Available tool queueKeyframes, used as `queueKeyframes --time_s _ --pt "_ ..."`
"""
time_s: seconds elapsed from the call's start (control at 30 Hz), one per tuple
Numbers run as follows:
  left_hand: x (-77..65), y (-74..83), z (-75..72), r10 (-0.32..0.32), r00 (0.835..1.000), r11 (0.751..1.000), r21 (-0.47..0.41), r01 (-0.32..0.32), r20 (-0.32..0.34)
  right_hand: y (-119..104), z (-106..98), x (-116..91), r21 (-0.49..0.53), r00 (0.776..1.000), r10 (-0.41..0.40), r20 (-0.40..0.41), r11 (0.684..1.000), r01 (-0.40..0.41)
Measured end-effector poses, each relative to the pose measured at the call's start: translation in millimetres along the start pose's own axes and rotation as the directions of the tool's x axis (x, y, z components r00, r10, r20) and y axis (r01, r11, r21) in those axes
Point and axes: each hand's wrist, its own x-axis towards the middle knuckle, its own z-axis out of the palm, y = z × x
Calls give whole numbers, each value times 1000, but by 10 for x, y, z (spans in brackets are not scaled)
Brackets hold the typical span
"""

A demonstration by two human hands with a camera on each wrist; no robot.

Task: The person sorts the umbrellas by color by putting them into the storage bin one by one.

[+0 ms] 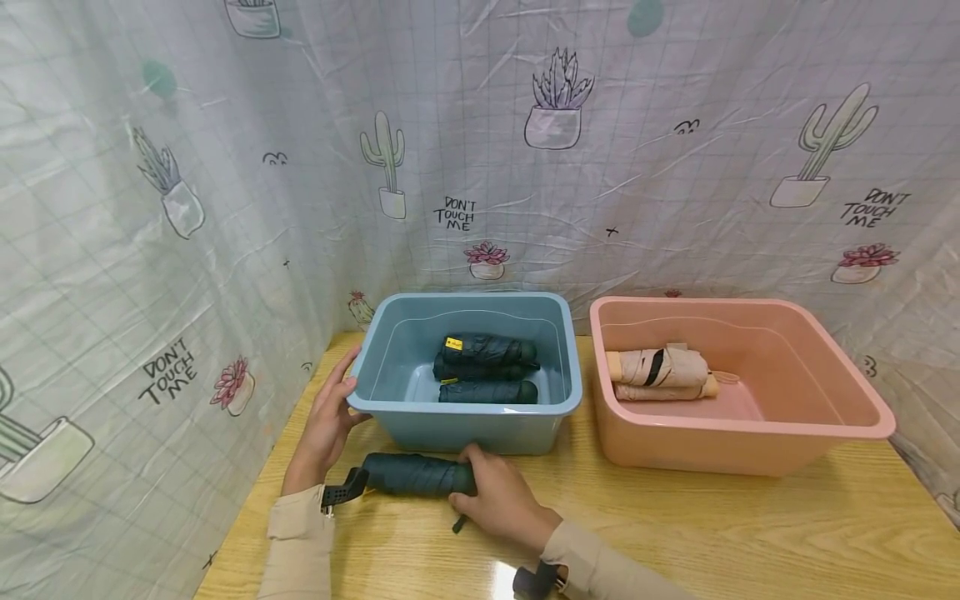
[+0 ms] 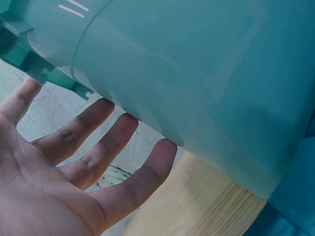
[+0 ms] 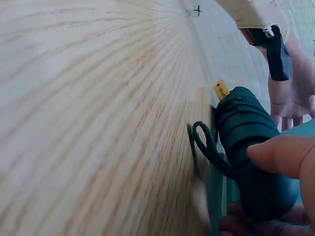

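Observation:
My right hand (image 1: 504,493) grips the handle end of a folded dark green umbrella (image 1: 408,475), which lies crosswise in front of the blue bin (image 1: 468,429). In the right wrist view, the thumb lies over the umbrella (image 3: 246,118) near its handle, and a cord loop hangs beside it. A yellow tag (image 3: 221,90) shows at its far end. At the blue bin's left side, my left hand (image 1: 327,417) rests against the outer wall. The left wrist view shows its fingertips (image 2: 165,145) touching that wall, fingers spread and nearly straight.
Several folded dark umbrellas (image 1: 487,392) lie inside the blue bin. To its right stands a pink bin (image 1: 705,446) holding folded beige umbrellas (image 1: 663,367). Both bins sit on a wooden table (image 1: 675,533), with a patterned curtain (image 1: 480,150) behind and to the left.

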Motion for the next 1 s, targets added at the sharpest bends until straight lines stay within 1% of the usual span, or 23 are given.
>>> queueKeyframes --time_s 0.1,0.27,0.37,0.43,0.57,0.7,0.77,0.8,0.83,0.87,0.93,1.0 --pt "-2 5 2 2 1000 1000 1 -2 -6 5 -16 -4 62 1000 6 -4 998 -6" --pt "-10 5 4 -6 1000 1000 0 6 -14 -4 -43 -2 118 1000 20 -4 993 -19" --pt "-10 -1 1 -8 1000 1000 4 8 -9 6 -48 2 150 999 31 13 988 -32" --pt "-9 -4 -2 -7 1000 1000 8 7 -4 14 -57 4 188 999 35 30 981 -40" --pt "-5 -13 -4 -5 1000 1000 16 5 -2 16 -100 -3 280 997 34 69 958 -52" --pt "-6 -15 -3 -7 1000 1000 21 7 -3 14 -164 -18 323 996 16 85 945 -43" --pt "-7 -15 -4 -8 1000 1000 23 8 -1 17 -195 -26 351 994 16 108 935 -53" --pt "-7 -16 -6 -9 1000 1000 23 9 -2 21 -207 -30 373 993 14 120 926 -58" --pt "-6 -17 -5 -9 1000 1000 21 9 -2 24 -219 -33 412 991 11 133 909 -65" --pt "-5 -17 -5 -9 1000 1000 21 9 -1 27 -230 -35 461 989 5 150 885 -74" --pt "-4 -18 -4 -9 1000 1000 18 9 -2 29 -255 -41 561 985 -9 171 823 -90" --pt "-3 -19 -3 -6 1000 1000 15 6 -2 26 -282 -45 656 984 -36 177 749 -91"
